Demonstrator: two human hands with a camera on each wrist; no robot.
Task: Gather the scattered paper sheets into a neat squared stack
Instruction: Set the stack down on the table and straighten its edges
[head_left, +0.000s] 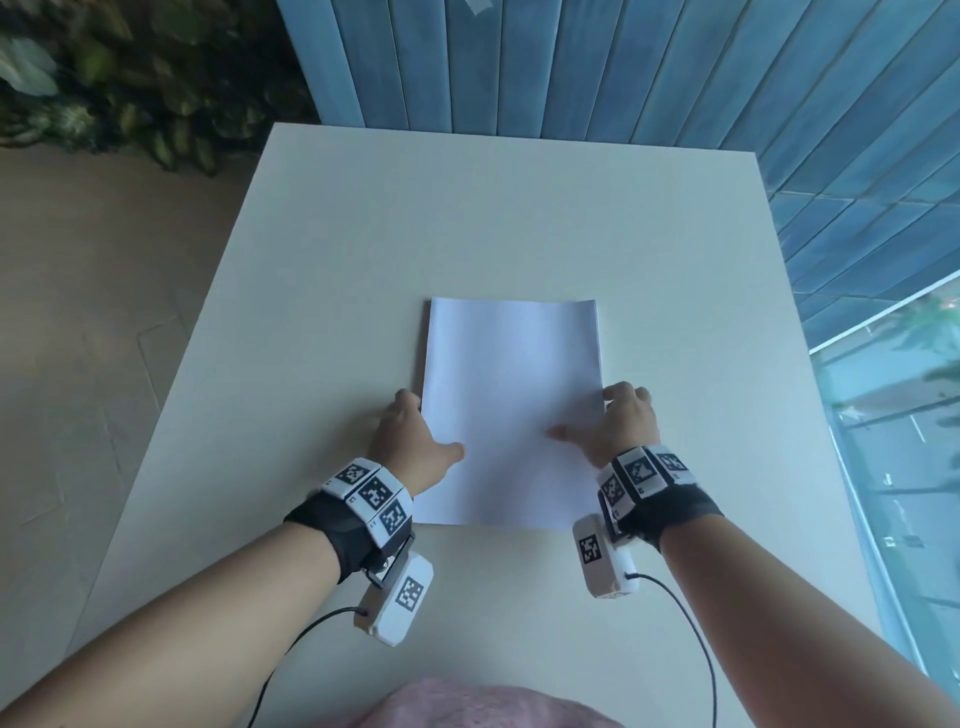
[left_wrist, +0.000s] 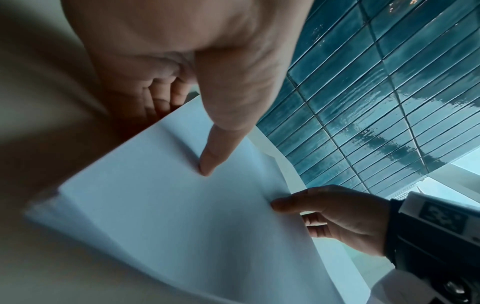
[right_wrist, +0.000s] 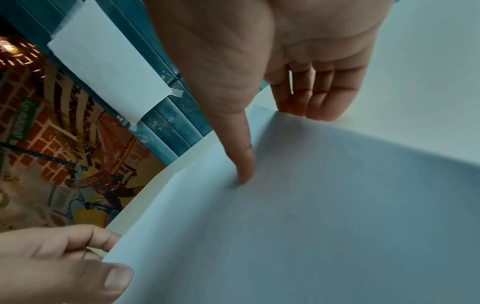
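A stack of white paper sheets (head_left: 511, 364) lies lengthwise in the middle of the white table (head_left: 337, 249), its edges nearly flush. My left hand (head_left: 431, 426) holds the stack's left edge, thumb on top and fingers curled under. My right hand (head_left: 592, 415) holds the right edge the same way. The left wrist view shows my left hand (left_wrist: 187, 133) with its thumb pressed onto the top sheet (left_wrist: 182, 226), and the right hand (left_wrist: 337, 216) pinching the far edge. The right wrist view shows my right hand (right_wrist: 275, 144) on the sheets (right_wrist: 311, 205), with the left hand (right_wrist: 64, 257) opposite.
A blue tiled wall (head_left: 571, 67) runs behind the table, with a paper slip (right_wrist: 109, 67) taped to it. Leafy plants (head_left: 104, 78) stand at the far left and a window (head_left: 893, 415) at the right. Pink cloth (head_left: 467, 701) lies at the near edge.
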